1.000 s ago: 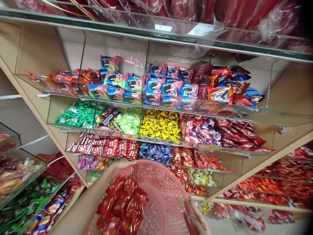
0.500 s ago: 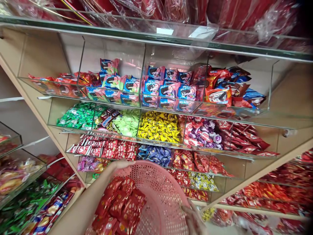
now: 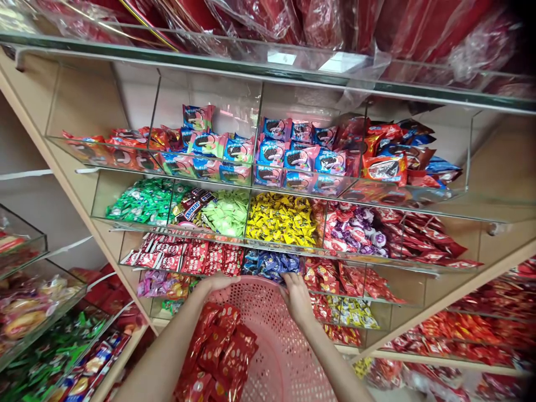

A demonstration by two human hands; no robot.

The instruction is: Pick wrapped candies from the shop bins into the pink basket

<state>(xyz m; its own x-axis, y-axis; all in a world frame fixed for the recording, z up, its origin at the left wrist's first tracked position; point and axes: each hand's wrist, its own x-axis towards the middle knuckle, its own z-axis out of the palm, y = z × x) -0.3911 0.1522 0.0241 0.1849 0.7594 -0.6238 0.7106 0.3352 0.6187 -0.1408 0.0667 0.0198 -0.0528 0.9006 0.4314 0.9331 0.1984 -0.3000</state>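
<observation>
A round pink perforated plastic basket point(image 3: 272, 340) is tilted toward me in front of the shelves. Several shiny red packets point(image 3: 218, 349) lie in its left part. My left hand point(image 3: 218, 282) is closed on the far-left rim. My right hand point(image 3: 296, 293) is at the far-right rim, its thumb toward the inside and its fingers reaching over the edge; it looks closed on the rim, though the fingertips are partly hidden. Just beyond the right fingers lie blue-wrapped candies point(image 3: 268, 262) in a shelf compartment.
Tiered shelves with clear dividers hold yellow candies point(image 3: 282, 220), green candies point(image 3: 144, 198), cookie packets point(image 3: 299, 156) and red-and-white packets point(image 3: 161, 251). Plastic-wrapped red goods point(image 3: 268, 22) fill the top shelf. More shelves flank on the lower left and right.
My right hand has moved from the basket's near-right side up and left to its far rim, beside the blue candies. My left hand keeps its hold. The view has shifted slightly.
</observation>
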